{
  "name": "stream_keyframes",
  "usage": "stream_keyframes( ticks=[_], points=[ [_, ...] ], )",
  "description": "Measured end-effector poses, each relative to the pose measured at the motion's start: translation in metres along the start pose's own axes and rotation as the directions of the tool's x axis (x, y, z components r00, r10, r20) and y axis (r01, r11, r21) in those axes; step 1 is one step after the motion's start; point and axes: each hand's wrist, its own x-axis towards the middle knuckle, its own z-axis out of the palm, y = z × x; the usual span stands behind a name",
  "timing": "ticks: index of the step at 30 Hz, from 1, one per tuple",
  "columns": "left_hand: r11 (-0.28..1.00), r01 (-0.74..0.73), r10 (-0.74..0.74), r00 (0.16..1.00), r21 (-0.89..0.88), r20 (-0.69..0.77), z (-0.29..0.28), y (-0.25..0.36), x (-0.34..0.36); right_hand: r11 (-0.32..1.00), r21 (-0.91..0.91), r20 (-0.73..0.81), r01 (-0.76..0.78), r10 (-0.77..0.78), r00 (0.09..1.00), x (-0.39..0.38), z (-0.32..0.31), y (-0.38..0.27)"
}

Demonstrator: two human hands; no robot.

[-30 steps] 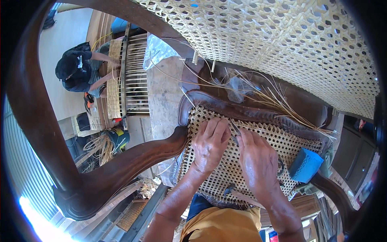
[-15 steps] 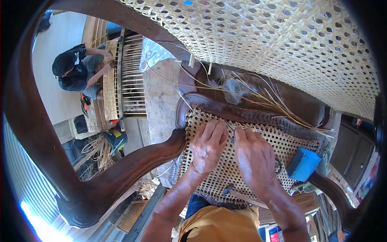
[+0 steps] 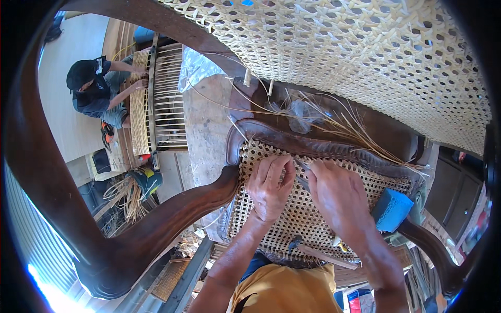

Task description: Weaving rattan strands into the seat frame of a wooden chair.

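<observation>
A carved dark wooden chair frame (image 3: 203,195) holds a woven cane panel (image 3: 282,235) in front of me. Over its upper part, my left hand (image 3: 269,185) is closed in a pinch near the far rail; what its fingertips hold is too small to make out. Beside it, my right hand (image 3: 339,193) closes round a thin grey metal tool (image 3: 303,182), whose two narrow blade-like parts show toward the left hand. Its handle is hidden under the hand. On the near part of the cane lies a hammer (image 3: 326,255) with a pale wooden handle. A small yellow-and-white item (image 3: 342,244) lies under my right wrist.
A blue block (image 3: 392,210) rests on the frame at right. Loose cane strands (image 3: 360,141) and clear plastic (image 3: 300,117) lie beyond. A large cane panel (image 3: 365,57) overhangs the far side. At left a co-worker (image 3: 96,88) sits at a slatted frame (image 3: 169,99).
My right hand has shifted slightly right and away from the left hand, baring more of the grey tool. A dark ring beneath it no longer shows. The left hand stays nearly in place.
</observation>
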Motion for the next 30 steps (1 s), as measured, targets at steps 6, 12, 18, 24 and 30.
stream_keyframes(
  ticks=[6,12,18,24,30],
  points=[
    [0.999,0.003,-0.004,1.0,0.05,0.02,-0.006,0.004,0.005,0.958,0.19,-0.012,-0.216,0.223,0.975,-0.044,0.007,-0.005],
    [0.998,-0.042,0.04,0.998,0.049,0.055,-0.01,0.004,0.007,0.925,0.283,0.063,-0.253,0.245,0.967,-0.082,0.026,-0.006],
    [0.993,-0.088,0.078,0.99,0.08,0.121,-0.011,0.002,0.004,0.911,0.336,0.026,-0.239,0.245,0.969,-0.079,0.025,-0.007],
    [0.994,-0.063,0.049,0.987,0.085,0.151,-0.013,0.004,0.007,0.934,0.334,-0.125,-0.13,0.181,0.976,-0.051,0.022,-0.007],
    [0.996,-0.029,0.017,0.99,0.088,0.138,-0.012,0.006,0.008,0.978,0.157,-0.092,-0.14,0.156,0.983,-0.025,0.019,-0.012]
  ],
)
